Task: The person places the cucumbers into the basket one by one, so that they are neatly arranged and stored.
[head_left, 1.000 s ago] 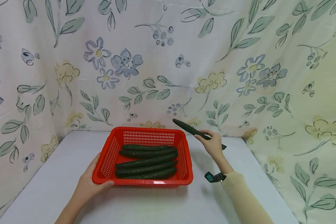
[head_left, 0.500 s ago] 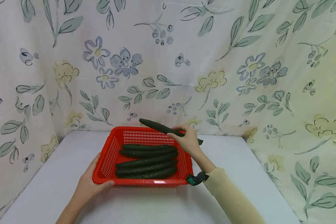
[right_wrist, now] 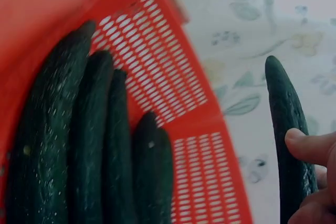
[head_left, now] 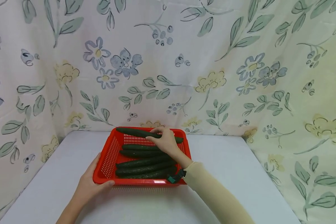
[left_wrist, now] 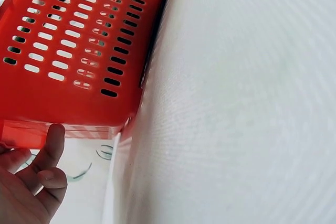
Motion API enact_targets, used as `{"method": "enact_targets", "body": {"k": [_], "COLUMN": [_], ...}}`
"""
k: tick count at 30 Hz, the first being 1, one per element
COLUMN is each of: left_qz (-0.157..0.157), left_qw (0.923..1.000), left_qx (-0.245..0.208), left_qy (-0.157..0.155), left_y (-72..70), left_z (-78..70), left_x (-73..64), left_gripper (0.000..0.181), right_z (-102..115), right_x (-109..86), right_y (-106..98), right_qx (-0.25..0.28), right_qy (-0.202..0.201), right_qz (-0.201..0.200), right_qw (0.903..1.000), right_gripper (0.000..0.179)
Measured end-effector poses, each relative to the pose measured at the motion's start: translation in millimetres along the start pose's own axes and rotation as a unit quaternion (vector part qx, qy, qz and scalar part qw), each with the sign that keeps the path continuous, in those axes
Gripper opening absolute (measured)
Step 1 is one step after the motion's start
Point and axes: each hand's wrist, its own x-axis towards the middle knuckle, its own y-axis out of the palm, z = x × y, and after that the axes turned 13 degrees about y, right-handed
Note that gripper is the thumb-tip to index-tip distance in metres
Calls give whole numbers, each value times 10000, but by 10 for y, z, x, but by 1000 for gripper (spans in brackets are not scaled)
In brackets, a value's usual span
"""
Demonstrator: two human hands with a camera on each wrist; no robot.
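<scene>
My right hand (head_left: 166,141) pinches a dark green cucumber (head_left: 134,132) between thumb and fingers, above the back of a red plastic basket (head_left: 189,168). In the right wrist view the held cucumber (right_wrist: 286,103) is apart from the basket's perforated wall. Several more cucumbers (head_left: 145,171) lie side by side on the basket floor, partly covered by my right hand and wrist in the head view. At the basket's front left corner, my left hand (head_left: 88,182) holds the side, its thumb along the front rim. Bent fingers (left_wrist: 55,145) touch the basket in the left wrist view.
The basket stands on a white table (head_left: 224,193). Behind and at both sides hangs a flowered cloth (head_left: 156,62), close to the table's back edge. A dark wristband (head_left: 177,176) on my right wrist is over the basket's front right rim.
My right hand has carried the cucumber leftward from the basket's right to above its back part, and slightly lower. My left hand stays at the basket's corner.
</scene>
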Motion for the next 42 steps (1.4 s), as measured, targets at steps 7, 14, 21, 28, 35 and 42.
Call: {"method": "enact_targets", "body": {"k": [7, 14, 21, 28, 35, 42], "left_qz": [-3, -31, 33, 32, 46, 419], "left_qw": [10000, 10000, 10000, 9999, 10000, 9988], "left_qx": [-18, -3, -63, -138, 60, 237], "left_qy": [23, 58, -43, -48, 52, 95], "left_y": [5, 10, 6, 13, 6, -82], "left_z": [-3, -16, -40, -43, -35, -81], "left_x": [3, -16, -15, -11, 4, 18], "left_gripper": [122, 122, 122, 122, 123, 120], "right_z": [-139, -264, -286, -287, -242, -382], "right_x": [214, 348, 384, 400, 366, 106], "right_y": [244, 413, 431, 390, 181, -368], "right_qx": [-301, -594, -635, -494, 116, 402], "right_qy": [-27, 21, -278, -85, 173, 413], "right_qz": [119, 131, -297, -190, -24, 31], "right_qw": [9995, 9981, 9972, 9986, 9998, 9983], "right_gripper": [32, 27, 17, 18, 22, 29]}}
